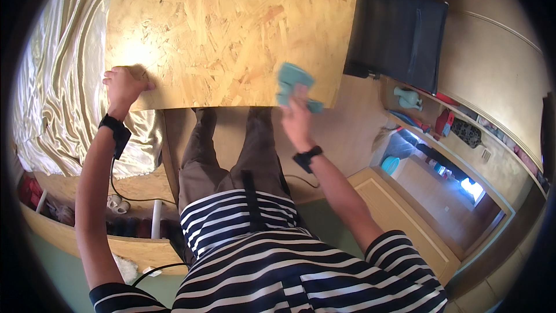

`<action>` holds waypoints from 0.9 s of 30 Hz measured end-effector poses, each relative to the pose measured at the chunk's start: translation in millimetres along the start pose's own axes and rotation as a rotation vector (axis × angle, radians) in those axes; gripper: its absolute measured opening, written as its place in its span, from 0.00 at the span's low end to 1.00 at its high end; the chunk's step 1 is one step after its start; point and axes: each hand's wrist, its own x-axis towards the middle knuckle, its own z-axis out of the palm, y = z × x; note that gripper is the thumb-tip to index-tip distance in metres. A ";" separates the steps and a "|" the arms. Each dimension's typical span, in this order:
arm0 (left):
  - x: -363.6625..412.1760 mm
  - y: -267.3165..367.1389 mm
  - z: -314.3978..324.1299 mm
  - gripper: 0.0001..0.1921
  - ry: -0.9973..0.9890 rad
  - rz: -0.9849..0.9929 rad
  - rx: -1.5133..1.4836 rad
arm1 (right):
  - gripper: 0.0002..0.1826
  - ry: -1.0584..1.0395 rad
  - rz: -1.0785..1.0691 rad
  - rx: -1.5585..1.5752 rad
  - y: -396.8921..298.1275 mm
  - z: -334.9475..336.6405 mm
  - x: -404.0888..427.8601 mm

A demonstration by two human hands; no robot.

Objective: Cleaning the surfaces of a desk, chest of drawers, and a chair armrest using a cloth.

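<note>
A tabletop of oriented strand board (230, 39) lies before me, its near edge above my legs. My right hand (299, 117) holds a folded teal cloth (295, 76) at the near right part of the board; both are a little blurred. At the board's near left corner rests my left hand (124, 89), thumb on the wood and fingers bent at the left edge. Whether those fingers grip the edge is hidden. Shiny cream satin fabric (69, 74) spreads beside and below that hand.
A black chair (395, 39) stands close to the board's right side. Farther right are shelves with a pale green vase (407, 98) and an open doorway with a turquoise basin (390, 165). An open wooden drawer (143, 248) lies low left, and a black cable (141, 200) runs near my left arm.
</note>
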 end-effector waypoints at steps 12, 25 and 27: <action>8.4 -23.6 23.1 0.52 0.171 0.118 -0.006 | 0.28 -0.327 -0.587 0.098 -60.9 22.8 51.3; -18.1 -1.5 -26.0 0.45 0.052 0.164 0.023 | 0.35 -0.387 -0.366 -0.230 134.4 -143.5 10.8; -16.2 -15.7 -36.8 0.38 -0.007 0.249 -0.054 | 0.34 -0.380 -0.358 -0.275 113.0 -121.5 11.8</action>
